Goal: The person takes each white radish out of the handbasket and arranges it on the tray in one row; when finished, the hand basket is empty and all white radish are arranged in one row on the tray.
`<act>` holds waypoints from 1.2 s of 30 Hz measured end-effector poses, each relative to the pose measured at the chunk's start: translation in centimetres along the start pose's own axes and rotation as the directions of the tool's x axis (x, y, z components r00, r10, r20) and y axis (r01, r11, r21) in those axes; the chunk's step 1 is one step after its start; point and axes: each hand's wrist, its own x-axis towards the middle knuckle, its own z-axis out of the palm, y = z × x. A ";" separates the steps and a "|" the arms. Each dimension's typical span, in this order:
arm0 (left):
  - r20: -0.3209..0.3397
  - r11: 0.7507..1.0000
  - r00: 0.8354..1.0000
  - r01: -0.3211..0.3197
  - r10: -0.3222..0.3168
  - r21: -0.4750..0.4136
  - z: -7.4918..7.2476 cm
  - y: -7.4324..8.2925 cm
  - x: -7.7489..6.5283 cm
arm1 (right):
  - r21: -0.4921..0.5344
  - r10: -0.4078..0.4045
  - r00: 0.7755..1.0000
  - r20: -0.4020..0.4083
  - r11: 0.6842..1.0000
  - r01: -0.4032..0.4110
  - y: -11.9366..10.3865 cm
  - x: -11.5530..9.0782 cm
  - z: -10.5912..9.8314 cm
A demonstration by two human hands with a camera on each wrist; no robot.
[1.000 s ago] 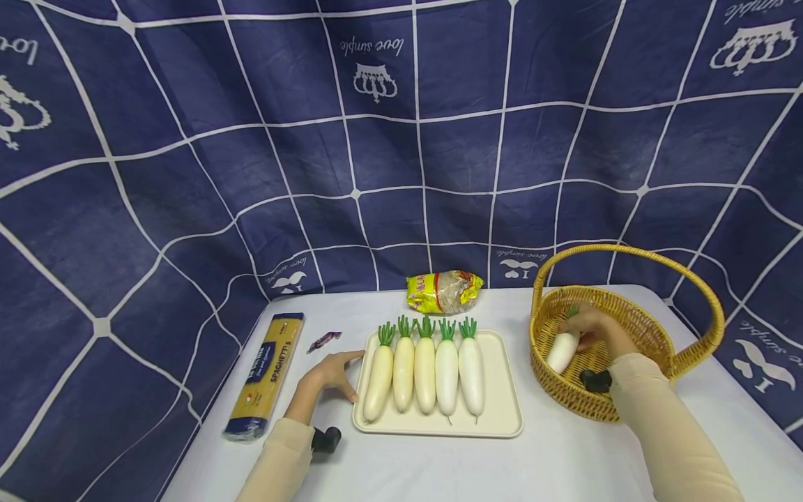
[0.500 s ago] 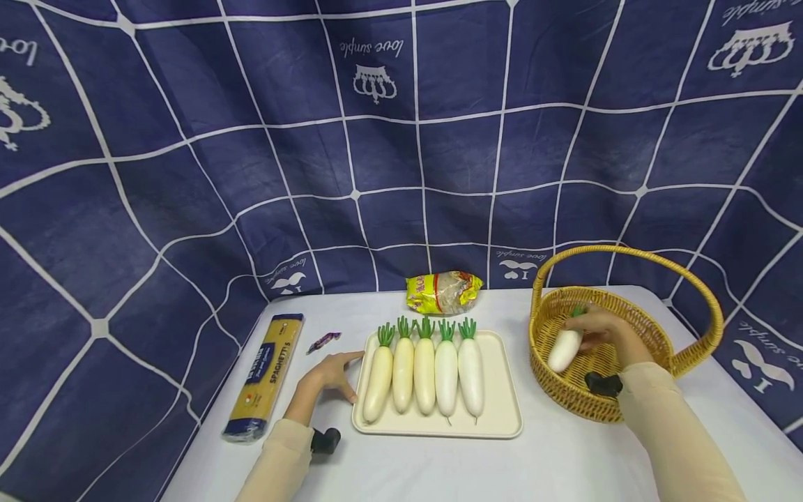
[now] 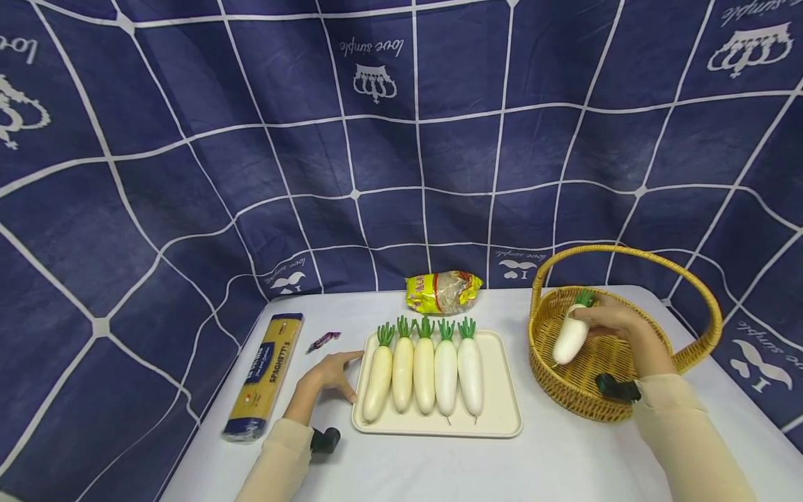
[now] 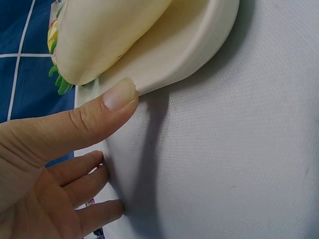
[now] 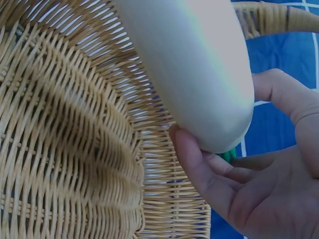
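My right hand (image 3: 611,317) grips a white radish (image 3: 571,338) near its green-topped end, over the inside of a wicker basket (image 3: 546,376). In the right wrist view the thumb and fingers pinch the radish (image 5: 194,69) from both sides, with the woven basket wall (image 5: 75,129) behind. At the left edge of a cream tray (image 3: 502,390) my left hand (image 3: 326,376) rests with fingers spread. Its thumb (image 4: 119,94) touches the tray's rim in the left wrist view. Several radishes (image 3: 425,376) lie side by side on the tray, leaves pointing away from me.
A spaghetti pack (image 3: 266,376) lies at the left, with a small purple wrapper (image 3: 323,341) beside it. Behind the tray sits a yellow plastic packet (image 3: 443,291). The basket's tall handle (image 3: 627,249) arches over it. A blue checked curtain (image 3: 389,160) hangs at the back.
My right hand has drawn the white radish up and slightly to the right within the basket; more of its green top shows. My left hand and the tray have stayed put.
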 end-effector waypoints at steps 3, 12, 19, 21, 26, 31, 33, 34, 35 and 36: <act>-0.003 1.000 1.000 -0.008 0.008 0.007 0.0 0.1 -0.1 | 0.014 -0.042 0.999 -0.007 0.999 0.043 -0.1 -0.5 -0.2; -0.002 1.000 1.000 -0.003 0.003 0.010 0.0 0.0 -0.1 | 0.064 -0.139 0.989 0.042 0.989 0.136 -1.2 -2.4 0.4; -0.002 1.000 1.000 0.001 -0.001 0.007 0.1 -0.1 0.0 | 0.056 -0.151 0.988 0.037 0.987 0.148 -2.1 -3.8 1.6; -0.001 1.000 1.000 0.004 -0.004 0.007 0.2 -0.1 0.1 | 0.030 -0.153 0.988 0.029 0.988 0.152 -2.3 -4.1 2.0; 0.002 1.000 1.000 0.013 -0.013 0.002 0.2 -0.1 0.1 | 0.016 -0.165 0.986 0.016 0.986 0.165 -2.8 -4.8 3.1; 0.006 1.000 1.000 0.008 -0.009 0.015 0.0 0.0 0.2 | 0.025 -0.186 0.982 0.019 0.982 0.186 -3.2 -5.4 4.2; 0.006 1.000 1.000 0.006 -0.006 0.016 0.0 0.0 0.1 | 0.030 -0.196 0.980 0.021 0.980 0.195 -3.3 -5.6 4.5; 0.006 1.000 1.000 0.004 -0.004 0.017 0.0 0.0 0.2 | 0.031 -0.201 0.979 0.021 0.979 0.200 -3.3 -5.7 4.7; 0.005 1.000 1.000 0.001 -0.001 0.017 0.0 0.0 0.1 | 0.033 -0.207 0.978 0.022 0.978 0.206 -3.4 -5.8 4.8; 0.004 1.000 1.000 -0.001 0.001 0.013 0.0 0.0 0.1 | 0.034 -0.215 0.976 0.024 0.976 0.214 -3.4 -5.8 5.0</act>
